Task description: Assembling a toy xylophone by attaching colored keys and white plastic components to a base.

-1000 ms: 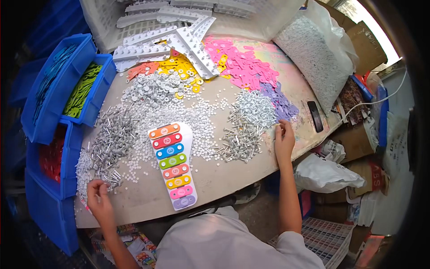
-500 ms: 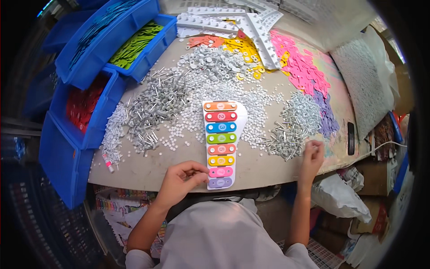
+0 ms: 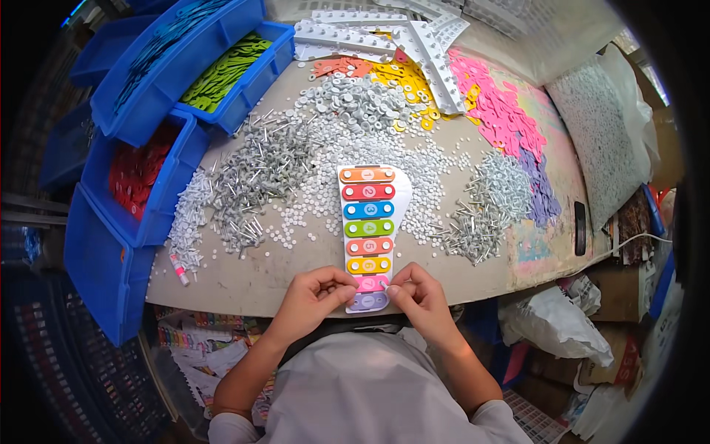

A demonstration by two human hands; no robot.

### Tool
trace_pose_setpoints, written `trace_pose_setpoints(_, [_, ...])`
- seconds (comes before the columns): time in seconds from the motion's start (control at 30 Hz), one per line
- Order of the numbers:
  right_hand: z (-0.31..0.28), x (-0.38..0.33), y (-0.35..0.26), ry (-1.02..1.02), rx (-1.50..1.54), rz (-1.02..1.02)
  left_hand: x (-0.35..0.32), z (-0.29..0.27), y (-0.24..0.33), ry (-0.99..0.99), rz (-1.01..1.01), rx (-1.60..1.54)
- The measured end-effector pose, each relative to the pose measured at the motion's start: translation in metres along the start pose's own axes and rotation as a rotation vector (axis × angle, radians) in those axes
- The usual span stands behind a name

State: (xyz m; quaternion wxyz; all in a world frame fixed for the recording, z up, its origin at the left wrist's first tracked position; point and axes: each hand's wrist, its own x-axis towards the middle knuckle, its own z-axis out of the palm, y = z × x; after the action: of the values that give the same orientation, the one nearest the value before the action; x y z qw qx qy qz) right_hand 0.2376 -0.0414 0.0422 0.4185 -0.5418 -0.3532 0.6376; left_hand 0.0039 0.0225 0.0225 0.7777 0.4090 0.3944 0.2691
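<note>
A toy xylophone (image 3: 370, 229) with several coloured bars on a white base lies lengthwise on the table's near edge. My left hand (image 3: 314, 296) pinches at its nearest end, by the pink and lilac bars. My right hand (image 3: 420, 294) does the same from the other side, fingertips on the pink bar. Whether a small part sits between the fingers is hidden. Heaps of grey metal pins (image 3: 255, 181) and small white discs (image 3: 325, 200) lie left of the toy; another pin heap (image 3: 484, 211) lies to its right.
Blue bins (image 3: 159, 196) with red, green and blue parts line the left. White plastic frames (image 3: 392, 37), pink (image 3: 499, 115), yellow and purple foam pieces lie at the back. A dark phone (image 3: 580, 228) lies at the right edge; bags and boxes stand below.
My left hand came from the pin heap at the left to the toy's near end. My right hand left the right pin heap and joined it there. The view swung left.
</note>
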Motion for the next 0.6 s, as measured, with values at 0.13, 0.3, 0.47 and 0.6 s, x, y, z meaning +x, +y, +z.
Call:
trace_pose_setpoints(0.13, [0.003,0.002,-0.005,0.010,-0.073,0.024,0.001,-0.002,0.000,0.008,0.010,0.006])
trace_pose_setpoints(0.3, [0.001,0.006,-0.005,-0.005,-0.062,0.063,0.001,-0.004,0.000,0.020,0.011,-0.017])
trace_pose_setpoints(0.47, [-0.003,0.010,-0.002,-0.006,-0.018,0.105,0.003,-0.005,0.002,0.025,0.014,-0.013])
trace_pose_setpoints(0.6, [-0.007,0.013,0.002,0.009,-0.042,0.080,0.007,-0.001,-0.003,0.030,0.008,0.032])
